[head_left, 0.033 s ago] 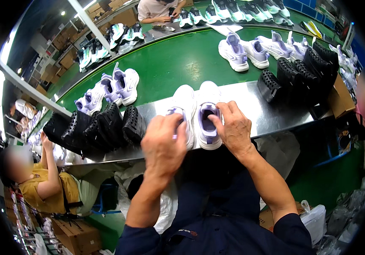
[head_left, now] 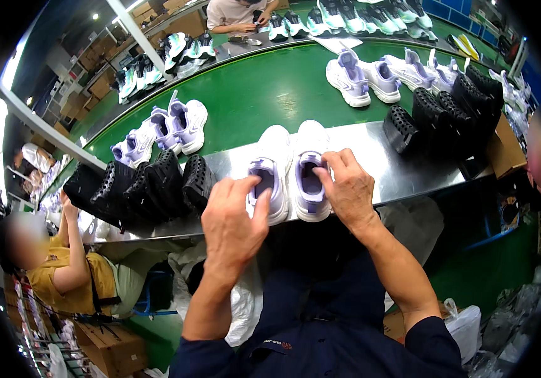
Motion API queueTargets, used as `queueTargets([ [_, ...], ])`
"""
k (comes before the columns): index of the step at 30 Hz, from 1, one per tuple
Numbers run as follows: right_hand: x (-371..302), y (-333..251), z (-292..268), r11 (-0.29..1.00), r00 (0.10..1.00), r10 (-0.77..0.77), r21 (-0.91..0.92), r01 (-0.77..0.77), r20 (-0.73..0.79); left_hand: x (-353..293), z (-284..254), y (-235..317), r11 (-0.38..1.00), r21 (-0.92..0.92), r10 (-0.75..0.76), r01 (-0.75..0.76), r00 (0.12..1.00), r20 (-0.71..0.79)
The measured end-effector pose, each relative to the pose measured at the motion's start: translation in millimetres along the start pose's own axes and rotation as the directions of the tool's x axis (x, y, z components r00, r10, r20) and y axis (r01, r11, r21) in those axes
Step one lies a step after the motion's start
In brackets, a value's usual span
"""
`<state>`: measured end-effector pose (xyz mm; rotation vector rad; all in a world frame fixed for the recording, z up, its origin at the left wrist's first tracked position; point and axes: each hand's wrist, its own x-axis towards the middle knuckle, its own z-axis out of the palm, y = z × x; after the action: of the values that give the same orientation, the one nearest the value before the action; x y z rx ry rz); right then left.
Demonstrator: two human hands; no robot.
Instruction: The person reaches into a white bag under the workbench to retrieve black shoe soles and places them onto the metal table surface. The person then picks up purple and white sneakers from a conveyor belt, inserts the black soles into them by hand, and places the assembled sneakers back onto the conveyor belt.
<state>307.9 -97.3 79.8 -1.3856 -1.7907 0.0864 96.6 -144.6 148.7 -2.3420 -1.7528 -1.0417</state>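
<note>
while a white-and-lavender sports shoe with a thick white sole [head_left: 280, 179] stands upright on a shiny silver metal ledge [head_left: 368, 145], a matching white-and-lavender sports shoe [head_left: 311, 157] stands just to its right, both with toes pointing away from the person and dark openings facing up. the bare left hand [head_left: 236, 217] is at the heel end of the first shoe, thumb and forefinger spread apart over the opening. the bare right hand [head_left: 350, 189] is at the right side of the second shoe's collar, thumb at the opening and fingers bent; whether they pinch the edge, one cannot tell. to the left stands a row of black perforated blocks [head_left: 165, 183], to the right another group of black perforated blocks [head_left: 431, 113]. beyond the ledge runs a smooth green work surface [head_left: 264, 88], bearing more white-and-lavender shoes at left [head_left: 188, 126] and more white-and-lavender shoes at right [head_left: 349, 82]. a co-worker in a mustard top [head_left: 69, 274] sits at far left.
</note>
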Motion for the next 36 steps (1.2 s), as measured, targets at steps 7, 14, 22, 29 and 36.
queueTargets([
  [7, 21, -5, 21, 0.979, 0.979, -0.203, 0.000, 0.203, -0.024, -20, 40, -50, 0.969, -0.208, -0.078, 0.130, 0.967, 0.243],
  [14, 0, -52, -19, 0.960, 0.958, -0.268, -0.057, 0.275, 0.103, -52, 39, -77, 0.831, -0.431, -0.375, 0.350, 0.927, 0.030],
  [22, 47, -48, 48, 0.920, 0.838, -0.224, -0.174, 0.350, 0.497, -59, 100, -119, 0.999, 0.042, 0.016, -0.007, 0.974, -0.225],
  [29, 187, -3, 114, 0.889, 0.774, -0.186, -0.232, 0.395, 0.606, -58, 100, -110, 0.997, 0.070, 0.037, -0.020, 0.968, -0.247],
  [36, 234, 44, 142, 0.884, 0.835, -0.264, -0.226, 0.410, 0.483, -57, 96, -108, 0.997, 0.080, 0.023, -0.003, 0.966, -0.258],
])
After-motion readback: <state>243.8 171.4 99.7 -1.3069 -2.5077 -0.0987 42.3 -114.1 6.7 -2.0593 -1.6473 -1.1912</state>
